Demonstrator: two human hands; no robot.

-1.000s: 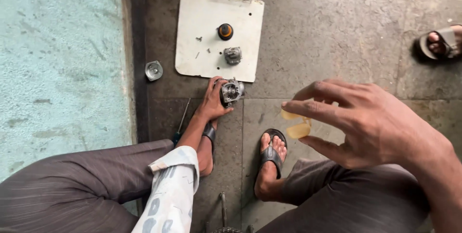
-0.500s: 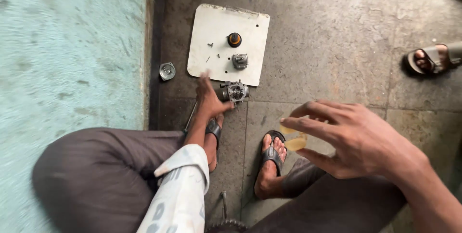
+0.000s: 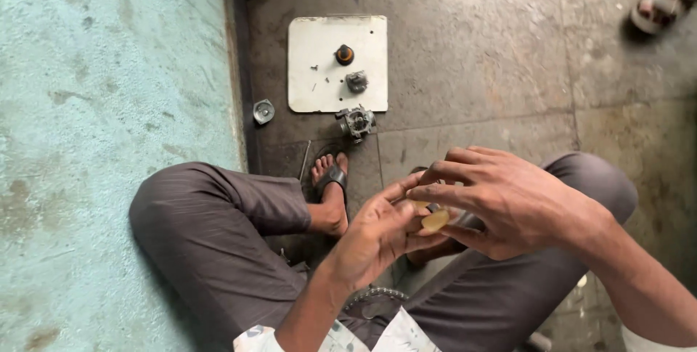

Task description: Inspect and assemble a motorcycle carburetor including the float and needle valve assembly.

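Note:
My left hand (image 3: 379,234) and my right hand (image 3: 508,203) meet in front of me above my knees. Between their fingertips sits a small yellowish translucent part (image 3: 434,220); both hands touch it. A grey metal carburettor body (image 3: 356,122) lies on the floor by the near edge of a white square plate (image 3: 312,98). On that plate stand a black and orange cap (image 3: 344,54), a small grey metal piece (image 3: 356,81) and a few tiny screws.
A small round metal lid (image 3: 263,111) lies by the raised turquoise slab (image 3: 109,119) on the left. A thin metal rod (image 3: 305,161) rests near my sandalled foot (image 3: 330,185). Another person's sandalled foot (image 3: 657,10) is at the top right.
My left hand let go of the carburettor body on the floor and came up to join my right hand at the yellowish part. The view shifted right and lower.

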